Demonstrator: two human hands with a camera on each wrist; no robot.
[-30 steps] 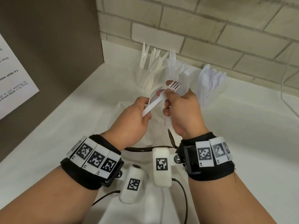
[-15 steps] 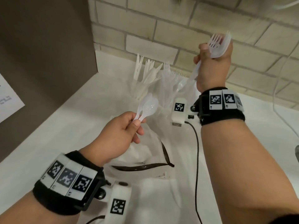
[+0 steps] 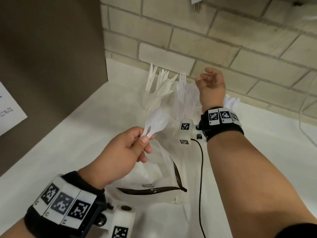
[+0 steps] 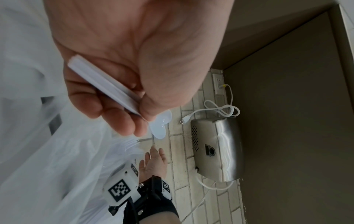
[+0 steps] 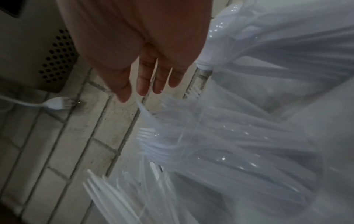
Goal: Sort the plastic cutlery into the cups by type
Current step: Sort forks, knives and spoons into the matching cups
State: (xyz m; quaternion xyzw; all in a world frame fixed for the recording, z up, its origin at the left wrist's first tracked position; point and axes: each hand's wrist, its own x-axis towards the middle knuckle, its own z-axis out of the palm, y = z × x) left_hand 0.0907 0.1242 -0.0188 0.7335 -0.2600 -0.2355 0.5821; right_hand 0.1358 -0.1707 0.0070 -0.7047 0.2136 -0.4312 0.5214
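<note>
My left hand [image 3: 130, 148] pinches two white plastic spoons [image 3: 157, 123] by their handles, bowls pointing up and away; the left wrist view shows the handles [image 4: 107, 86] across my fingers. My right hand [image 3: 210, 83] hovers with straight, empty fingers [image 5: 143, 81] just above the clear cup of forks [image 3: 184, 100]. To the left of that cup stands the cup of knives [image 3: 157, 90]. The cup of spoons [image 3: 230, 102] is mostly hidden behind my right wrist.
A clear plastic bag [image 3: 154, 172] with a dark strip lies crumpled on the white counter [image 3: 68, 143] below my hands. A brick wall [image 3: 205, 40] backs the cups; a brown panel [image 3: 51, 48] closes the left side. A metal appliance [image 4: 216, 148] and white cord hang there.
My right hand came down from head height to the fork cup and let go of the forks; it is now empty. The left hand kept hold of the two spoons.
</note>
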